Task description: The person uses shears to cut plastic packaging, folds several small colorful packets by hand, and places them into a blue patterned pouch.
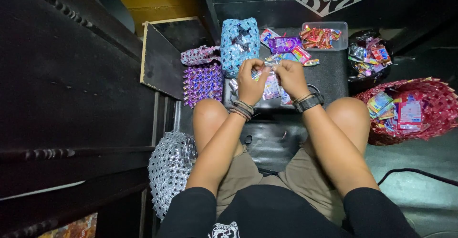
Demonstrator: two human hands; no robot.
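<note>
Silver mat (170,170): woven, hangs at the far left beside the left knee, off the desk.
Purple mat (203,83): woven, lies at the desk's left edge, with a pinkish woven piece (200,55) just behind it.
Blue bag (240,44): woven from folded wrappers, stands at the back left of the desk (329,75), just behind the left hand.
Left hand (250,82): over the desk's front middle, fingers clenched on a folded wrapper strip (267,67); bracelets at the wrist.
Wrapper strip: held between both hands above the desk, over a small heap of loose wrappers (272,89) that lies on the desk under the hands.
Right hand (290,78): just beside the left hand, fingers pinched on the same strip; a dark watch at the wrist.
Wrapper pile (285,46): purple and mixed colours, at the back middle of the desk.
Clear box (324,35): at the back right corner, filled with red wrappers.
Black sack (368,54): just off the desk's right edge, open, wrappers inside.
Red basket (429,105): woven, on the floor at the far right, holding blue and pink packets.
</note>
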